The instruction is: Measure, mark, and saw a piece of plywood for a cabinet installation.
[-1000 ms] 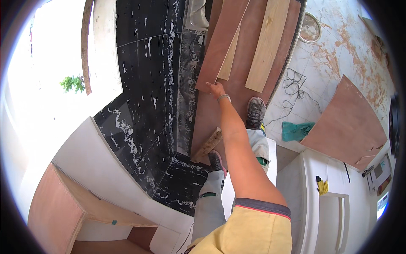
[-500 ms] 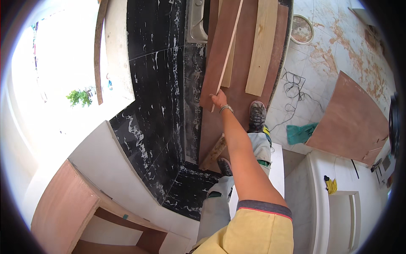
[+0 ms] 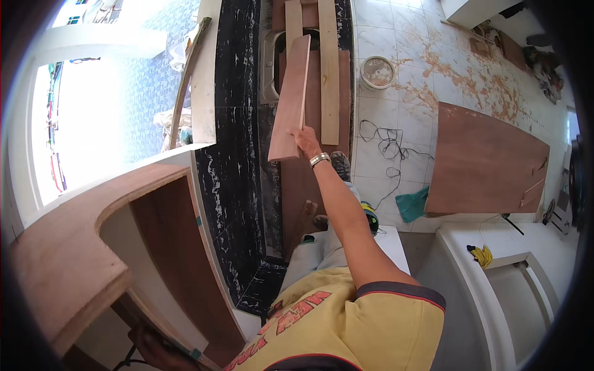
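My right hand [image 3: 306, 142], a metal band on its wrist, grips the near end of a reddish-brown plank [image 3: 291, 102]. The plank is lifted at a slant over the brown board [image 3: 312, 117] on the dark counter. In deep shade at the lower left, my left hand [image 3: 154, 349] is partly visible beside the edge of a wooden cabinet [image 3: 74, 260]. Its fingers look curled, but shadow hides what they hold. A pale plank [image 3: 329, 80] lies lengthwise on the brown board, with a shorter pale strip [image 3: 293, 25] left of it.
My shoes [image 3: 340, 166] stand on the covered counter, beside a metal sink [image 3: 270, 68]. Lower, on the tiled floor, are a round bucket [image 3: 377, 72], tangled cable [image 3: 390, 145], a green cloth [image 3: 411, 205] and a large brown sheet [image 3: 489, 164]. Yellow cord [image 3: 481, 255] lies on a white ledge.
My view has swung left, bringing more of the cabinet and my left hand into sight. The held plank has been raised off the other boards, its far end now nearer.
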{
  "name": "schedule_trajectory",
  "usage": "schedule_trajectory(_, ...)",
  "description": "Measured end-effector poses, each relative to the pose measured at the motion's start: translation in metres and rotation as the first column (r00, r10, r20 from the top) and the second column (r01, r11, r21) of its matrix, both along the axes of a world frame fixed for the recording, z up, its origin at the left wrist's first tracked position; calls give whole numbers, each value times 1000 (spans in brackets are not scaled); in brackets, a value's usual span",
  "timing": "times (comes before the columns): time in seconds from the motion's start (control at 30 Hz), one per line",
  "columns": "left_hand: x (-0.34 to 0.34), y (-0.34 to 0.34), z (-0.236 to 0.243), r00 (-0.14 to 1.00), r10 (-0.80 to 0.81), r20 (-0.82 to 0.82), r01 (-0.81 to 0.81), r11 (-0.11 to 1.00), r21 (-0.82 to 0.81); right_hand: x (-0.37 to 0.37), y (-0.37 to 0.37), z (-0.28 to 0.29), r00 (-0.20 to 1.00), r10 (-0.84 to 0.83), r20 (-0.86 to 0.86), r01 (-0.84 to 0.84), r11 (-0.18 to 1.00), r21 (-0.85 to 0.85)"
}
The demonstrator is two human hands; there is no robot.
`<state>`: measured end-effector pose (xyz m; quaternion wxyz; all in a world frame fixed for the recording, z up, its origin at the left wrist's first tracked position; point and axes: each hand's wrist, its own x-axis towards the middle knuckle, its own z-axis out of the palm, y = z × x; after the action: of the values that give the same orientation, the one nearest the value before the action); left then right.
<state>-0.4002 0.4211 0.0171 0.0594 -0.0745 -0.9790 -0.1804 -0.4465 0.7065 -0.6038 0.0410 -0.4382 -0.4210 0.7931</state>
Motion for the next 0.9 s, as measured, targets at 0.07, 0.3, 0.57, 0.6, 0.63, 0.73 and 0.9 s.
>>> schedule_trajectory(0.07, 6, -2, 1, 998, -31, -48, 33, 998, 55, 50, 2, 69, 999, 17, -51, -18, 1000, -6)
schedule_trajectory(0.3, 4, 23, 11, 741, -669, -56, 671, 741, 25, 245, -28, 212, 960, -210, -186, 169, 962, -214)
schedule_trajectory(0.57, 10, 14, 2, 705, -695, -145, 707, 704, 63, 325, -42, 236, 982, -145, -117, 144, 989, -17)
schedule_trajectory(0.6, 11, 11, 2, 695, -704, -148, 717, 694, 67, 333, -44, 234, 985, -155, -76, 155, 988, -4)
schedule_trajectory(0.63, 10, 14, -1, 678, -721, -147, 734, 676, 68, 339, -41, 230, 984, -175, -35, 175, 984, 4)
schedule_trajectory(0.73, 12, 21, 1, 654, -744, -138, 751, 660, 6, 352, -26, 234, 976, -213, -37, 207, 971, -122)
schedule_trajectory(0.9, 12, 20, -4, 681, -715, -160, 713, 697, -77, 321, -2, 214, 957, -288, -30, 286, 957, -55)
